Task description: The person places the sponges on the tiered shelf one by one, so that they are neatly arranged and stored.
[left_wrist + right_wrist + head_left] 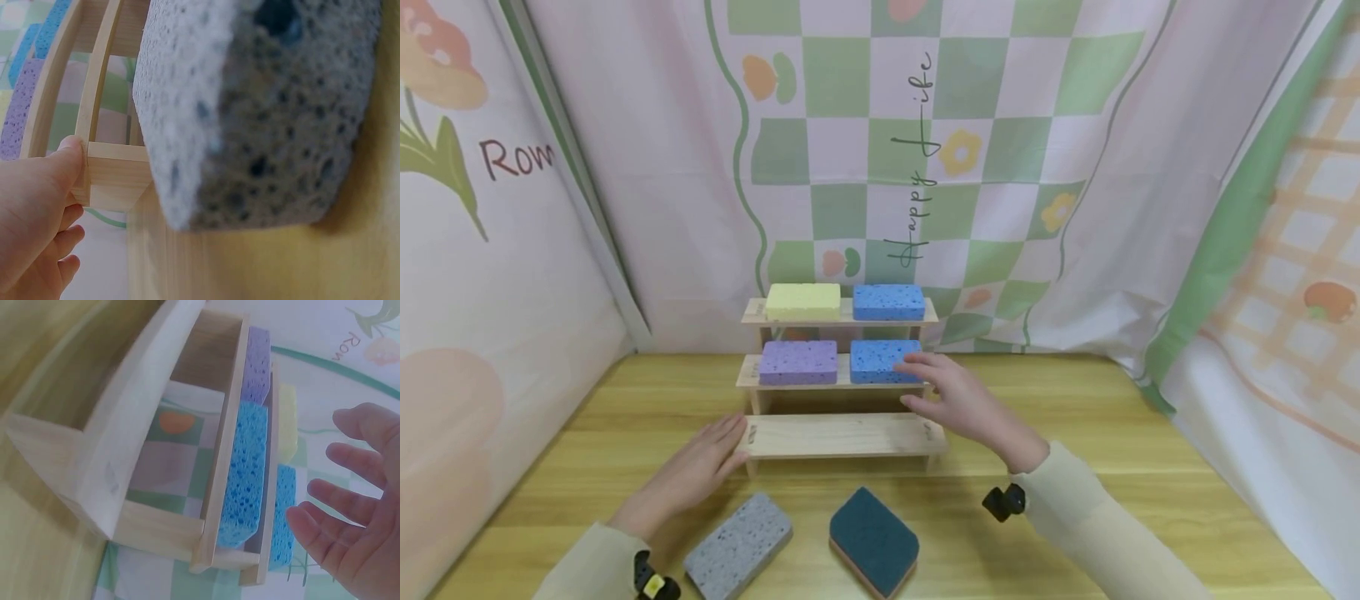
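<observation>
A three-step wooden rack (846, 435) stands before me. My left hand (696, 467) rests at the left end of its lowest step, the thumb touching the board's end in the left wrist view. My right hand (966, 408) hovers by the rack's right side, fingers apart and holding nothing. Nearest to it is a blue sponge (880, 362) on the middle step, beside a purple sponge (798, 362). The top step holds a yellow sponge (802, 302) and another blue sponge (888, 302). The lowest step's top is bare.
On the wooden table (1037, 550) in front of the rack lie a speckled grey sponge (739, 546) and a dark green scouring sponge (874, 542). The grey one sits close to my left forearm. A printed curtain (902, 150) hangs behind, and cloth walls flank both sides.
</observation>
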Available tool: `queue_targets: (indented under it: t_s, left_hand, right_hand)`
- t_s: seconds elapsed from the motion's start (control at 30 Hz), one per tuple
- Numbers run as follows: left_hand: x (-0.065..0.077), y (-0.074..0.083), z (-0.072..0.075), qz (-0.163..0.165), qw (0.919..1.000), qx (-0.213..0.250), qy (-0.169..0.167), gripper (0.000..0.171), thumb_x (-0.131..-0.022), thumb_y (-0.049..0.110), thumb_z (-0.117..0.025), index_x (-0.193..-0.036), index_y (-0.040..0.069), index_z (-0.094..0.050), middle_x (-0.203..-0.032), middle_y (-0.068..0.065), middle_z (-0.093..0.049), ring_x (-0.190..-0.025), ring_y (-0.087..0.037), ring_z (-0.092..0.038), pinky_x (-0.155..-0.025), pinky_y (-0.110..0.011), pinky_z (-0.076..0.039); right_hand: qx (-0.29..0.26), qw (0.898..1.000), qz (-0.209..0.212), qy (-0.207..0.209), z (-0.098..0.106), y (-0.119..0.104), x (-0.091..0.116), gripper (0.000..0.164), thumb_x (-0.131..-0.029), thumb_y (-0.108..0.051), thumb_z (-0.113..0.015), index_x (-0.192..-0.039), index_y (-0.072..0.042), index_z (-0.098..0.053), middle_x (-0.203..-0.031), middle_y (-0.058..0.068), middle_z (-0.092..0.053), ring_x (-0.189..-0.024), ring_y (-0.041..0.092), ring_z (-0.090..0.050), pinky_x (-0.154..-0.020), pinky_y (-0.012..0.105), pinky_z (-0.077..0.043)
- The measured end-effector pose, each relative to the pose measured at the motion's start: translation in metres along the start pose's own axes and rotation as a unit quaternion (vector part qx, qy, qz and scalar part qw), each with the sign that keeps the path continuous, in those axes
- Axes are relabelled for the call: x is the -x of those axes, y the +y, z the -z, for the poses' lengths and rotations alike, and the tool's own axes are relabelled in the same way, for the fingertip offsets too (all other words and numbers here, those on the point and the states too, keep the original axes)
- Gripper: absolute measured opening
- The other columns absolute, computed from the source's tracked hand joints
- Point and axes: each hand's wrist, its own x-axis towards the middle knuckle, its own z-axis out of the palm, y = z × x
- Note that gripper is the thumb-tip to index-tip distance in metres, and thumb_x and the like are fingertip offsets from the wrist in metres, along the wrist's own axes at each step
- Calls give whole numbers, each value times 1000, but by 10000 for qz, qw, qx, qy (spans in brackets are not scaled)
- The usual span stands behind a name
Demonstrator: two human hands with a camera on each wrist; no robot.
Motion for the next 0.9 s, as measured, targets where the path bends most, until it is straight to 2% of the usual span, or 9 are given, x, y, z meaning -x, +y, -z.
queue_targets:
  t_s: [0.23, 0.43, 0.53, 0.77, 0.9]
  left_hand:
    - [0, 1, 0, 36, 10000, 17, -13, 52, -98, 25, -46, -133, -12, -37, -139, -26, -33, -127, -41, -32, -105, -52, -23]
    - [1, 0, 0, 56, 10000, 15, -13, 52, -98, 26, -46, -134, -11, -36, -140, -26, -33, -127, -40, -31, -105, -52, -23]
    - [1, 0, 0, 42, 10000, 10, 5, 52, -98, 26, -46, -134, -11, -36, -139, -26, -33, -127, -41, -31, -105, -52, -23]
    - [1, 0, 0, 32, 10000, 14, -4, 52, -98, 26, -46, -134, -11, -36, -139, -26, -33, -127, -41, -31, -105, -52, -23]
    - [1, 1, 1, 37, 10000, 29, -19, 52, -98, 25, -46, -134, -11, -36, -140, -26, -32, -128, -41, -31, -105, -52, -22]
  right_hand:
    - [-70, 9996, 246, -68, -8, -8, 19, 44, -86, -22, -66, -128, -10, -55, -130, 13, -50, -118, 27, -46, -85, 41, -48]
    - [-230, 9993, 132, -265, -16, -14, 37, 46, -87, -25, -65, -130, -12, -53, -131, 10, -49, -120, 29, -44, -92, 45, -44]
    - [-263, 9991, 139, -315, -20, -17, 44, 47, -86, -25, -66, -130, -11, -53, -130, 11, -50, -118, 28, -46, -90, 43, -46]
    - [-327, 9979, 452, -323, -34, -23, 57, 50, -82, -23, -71, -127, -8, -54, -126, 10, -53, -114, 26, -50, -90, 41, -47]
    - [-484, 9965, 364, -573, -42, -28, 64, 52, -82, -25, -70, -129, -10, -53, -127, 10, -52, -114, 25, -50, -92, 42, -44]
